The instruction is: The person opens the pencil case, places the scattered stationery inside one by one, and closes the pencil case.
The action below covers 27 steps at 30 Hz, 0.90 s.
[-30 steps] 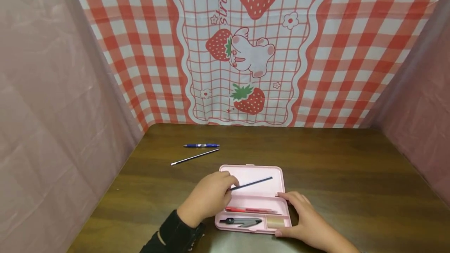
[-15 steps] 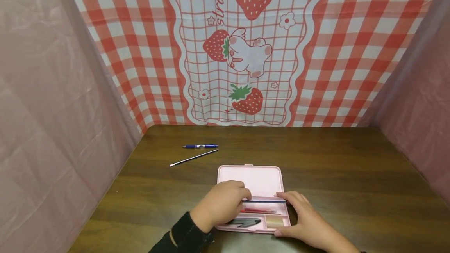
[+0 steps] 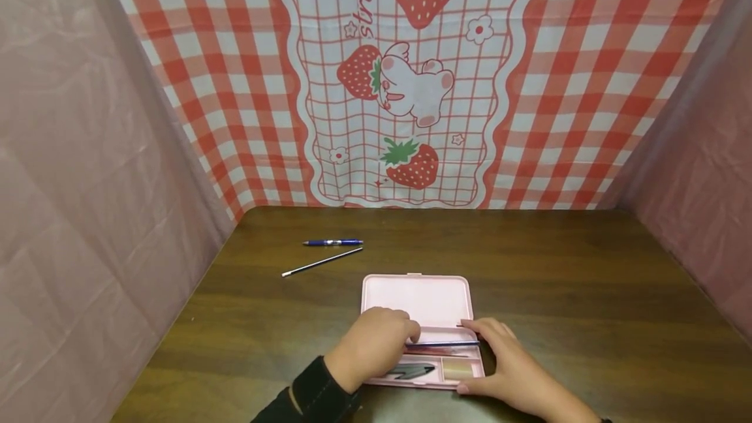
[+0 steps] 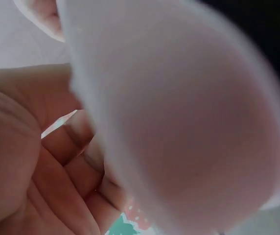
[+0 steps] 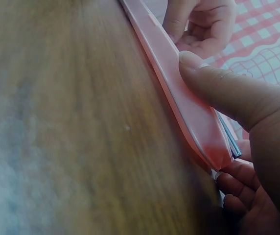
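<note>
A pink pencil case [image 3: 417,299] lies open on the table, its lid folded back. My left hand [image 3: 376,343] reaches over its left half and pinches one end of a slim dark blue pencil [image 3: 449,344]. The pencil stretches along the long compartment, above a red pen [image 3: 440,352] that is partly covered. Below, a grey compass [image 3: 416,371] shows beside a tan block [image 3: 457,369] in the small compartment. My right hand [image 3: 514,371] grips the case's right end, thumb at the front wall, fingers at the back. In the right wrist view its thumb presses the pink wall [image 5: 194,103].
Beyond the case, to the left, a blue pen [image 3: 333,242] and a dark pencil with a white end [image 3: 322,262] lie on the wooden table [image 3: 558,266]. A red checked strawberry cloth [image 3: 405,83] hangs behind, with pale curtains [image 3: 106,181] at both sides.
My left hand has moved right and down, bringing the pencil from a slant over the lid to level along the long compartment. My right hand stays on the case.
</note>
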Available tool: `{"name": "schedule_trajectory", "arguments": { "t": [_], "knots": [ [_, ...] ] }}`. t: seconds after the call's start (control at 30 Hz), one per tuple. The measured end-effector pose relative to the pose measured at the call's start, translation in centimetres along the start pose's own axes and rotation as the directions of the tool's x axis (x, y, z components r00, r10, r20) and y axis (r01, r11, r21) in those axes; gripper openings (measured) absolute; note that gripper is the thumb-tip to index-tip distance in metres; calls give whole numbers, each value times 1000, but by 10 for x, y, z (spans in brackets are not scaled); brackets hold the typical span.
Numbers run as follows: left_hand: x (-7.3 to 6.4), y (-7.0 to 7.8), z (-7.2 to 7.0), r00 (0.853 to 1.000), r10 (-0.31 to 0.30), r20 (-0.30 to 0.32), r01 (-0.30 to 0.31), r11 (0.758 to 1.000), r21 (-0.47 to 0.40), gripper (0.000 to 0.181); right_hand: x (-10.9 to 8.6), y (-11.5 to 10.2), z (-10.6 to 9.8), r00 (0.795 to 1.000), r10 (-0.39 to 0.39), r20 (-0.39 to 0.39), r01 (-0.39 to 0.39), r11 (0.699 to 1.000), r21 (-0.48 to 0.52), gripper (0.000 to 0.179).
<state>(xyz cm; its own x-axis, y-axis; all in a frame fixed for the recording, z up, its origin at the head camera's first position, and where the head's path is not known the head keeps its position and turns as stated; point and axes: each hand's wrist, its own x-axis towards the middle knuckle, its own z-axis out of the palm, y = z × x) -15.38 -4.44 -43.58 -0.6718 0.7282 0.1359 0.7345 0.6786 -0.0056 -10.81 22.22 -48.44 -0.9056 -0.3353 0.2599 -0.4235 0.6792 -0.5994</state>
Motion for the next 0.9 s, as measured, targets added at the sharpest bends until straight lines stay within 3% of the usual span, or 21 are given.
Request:
{"name": "schedule_trajectory", "arguments": {
  "t": [0.27, 0.6, 0.9],
  "knots": [
    [0, -4, -3, 996, -86, 29, 87, 996, -11, 23, -1, 1, 0, 1000, 13, 10, -13, 1000, 0, 95],
    [-1, -4, 0, 995, -65, 76, 67, 998, -19, 24, 0, -1, -3, 1000, 16, 22, -16, 1000, 5, 94],
    [-2, -1, -4, 989, -93, 115, 98, 994, -44, 19, -1, -1, -2, 1000, 22, 22, -22, 1000, 2, 95]
  ]
}}
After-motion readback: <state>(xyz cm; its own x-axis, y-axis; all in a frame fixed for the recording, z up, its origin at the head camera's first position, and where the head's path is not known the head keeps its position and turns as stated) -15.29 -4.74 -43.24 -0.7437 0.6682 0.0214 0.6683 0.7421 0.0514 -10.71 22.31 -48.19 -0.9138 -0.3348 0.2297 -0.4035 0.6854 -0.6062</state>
